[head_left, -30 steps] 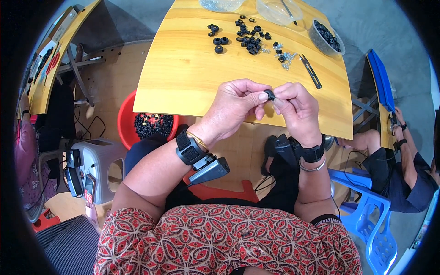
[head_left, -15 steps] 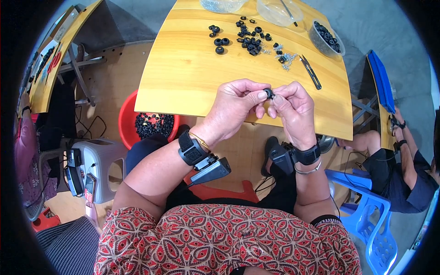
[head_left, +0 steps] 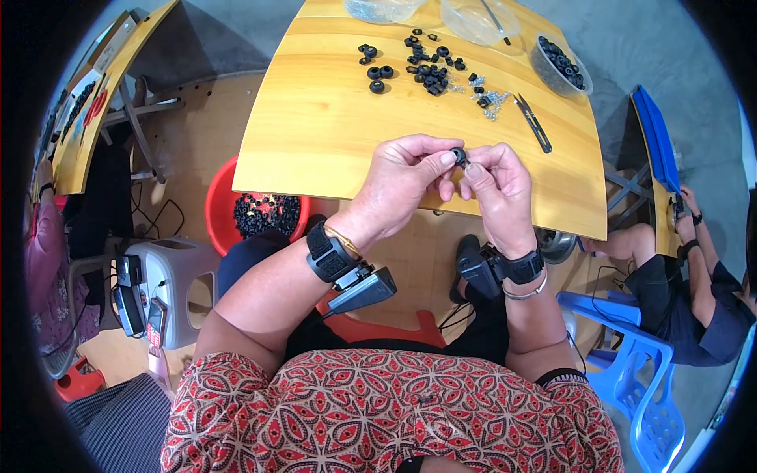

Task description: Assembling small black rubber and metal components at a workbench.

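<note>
My left hand [head_left: 394,180] pinches a small black wheel-like part [head_left: 458,154] between thumb and fingertips, above the table's near edge. Against its right side, my right hand [head_left: 503,193] has thumb and forefinger pressed together; whatever it grips is too small to name. Farther back on the wooden table [head_left: 315,134] lie several black round parts [head_left: 377,85] and a loose heap of small black pieces [head_left: 430,77]. Tiny clear or silvery bits [head_left: 494,104] are strewn beside them. Black thread snips [head_left: 533,124] rest to their right.
A clear bowl of black parts [head_left: 582,81] stands at the table's right edge, with two clear bowls [head_left: 382,9] at the back. Below left sits a red basin [head_left: 216,206] holding black pieces. A blue chair [head_left: 607,309] and a seated person [head_left: 694,315] are at right.
Both hands stay together at the black part, which has shifted slightly left and up. My right hand has moved a little left. The person at right has moved their hands.
</note>
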`<action>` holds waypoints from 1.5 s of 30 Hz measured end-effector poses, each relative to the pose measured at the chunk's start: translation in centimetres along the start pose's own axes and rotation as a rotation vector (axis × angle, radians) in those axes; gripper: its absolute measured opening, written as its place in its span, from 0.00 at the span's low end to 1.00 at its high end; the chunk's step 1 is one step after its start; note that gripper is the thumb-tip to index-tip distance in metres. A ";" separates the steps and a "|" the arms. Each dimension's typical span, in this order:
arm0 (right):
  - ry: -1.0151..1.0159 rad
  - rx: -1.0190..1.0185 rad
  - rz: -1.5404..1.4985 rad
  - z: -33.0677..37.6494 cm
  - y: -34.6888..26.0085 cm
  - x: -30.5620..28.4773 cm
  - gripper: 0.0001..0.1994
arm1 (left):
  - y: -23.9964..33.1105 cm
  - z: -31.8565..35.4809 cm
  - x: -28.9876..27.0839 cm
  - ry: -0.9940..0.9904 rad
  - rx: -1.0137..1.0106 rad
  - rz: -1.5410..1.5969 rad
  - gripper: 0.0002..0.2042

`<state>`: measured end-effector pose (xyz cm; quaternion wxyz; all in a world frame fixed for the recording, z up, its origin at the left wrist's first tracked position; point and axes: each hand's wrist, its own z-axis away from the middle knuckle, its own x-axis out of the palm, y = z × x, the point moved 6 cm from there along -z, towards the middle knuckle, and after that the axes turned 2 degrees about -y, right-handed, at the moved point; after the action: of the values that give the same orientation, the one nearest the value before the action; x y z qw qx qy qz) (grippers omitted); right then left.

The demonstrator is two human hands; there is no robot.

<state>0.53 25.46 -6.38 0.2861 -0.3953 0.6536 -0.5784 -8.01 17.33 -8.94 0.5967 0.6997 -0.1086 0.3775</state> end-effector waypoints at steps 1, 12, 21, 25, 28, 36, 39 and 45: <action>0.001 0.008 0.040 0.0 0.0 0.0 0.03 | -0.1 0.0 -0.1 0.008 -0.002 0.015 0.10; -0.026 -0.074 0.320 0.1 -0.9 -0.4 0.03 | 0.1 0.1 0.2 0.035 -0.042 -0.061 0.08; -0.085 -0.113 0.383 0.0 -1.1 0.2 0.02 | 1.4 0.0 -0.5 0.021 -0.027 -0.192 0.05; -0.072 -0.137 0.448 0.0 -0.7 0.5 0.03 | 2.1 0.0 -0.7 0.007 0.030 -0.386 0.05; -0.071 -0.187 0.525 -0.2 -0.7 0.8 0.04 | 2.4 0.0 -0.9 0.006 0.050 -0.487 0.05; -0.068 -0.365 0.700 -0.1 -0.8 1.5 0.05 | 2.2 0.2 -0.6 0.008 0.108 -0.780 0.06; -0.057 -0.404 0.752 0.2 -0.8 1.6 0.05 | 1.9 0.3 -0.6 0.005 0.179 -0.877 0.07; -0.002 -0.461 0.815 0.6 -0.8 1.7 0.06 | 2.3 0.7 0.7 -0.073 0.406 -1.033 0.08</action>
<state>0.33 23.69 -5.54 0.3955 -0.1601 0.8667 -0.2582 -8.63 16.34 -6.71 0.5531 0.7757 0.3028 0.0248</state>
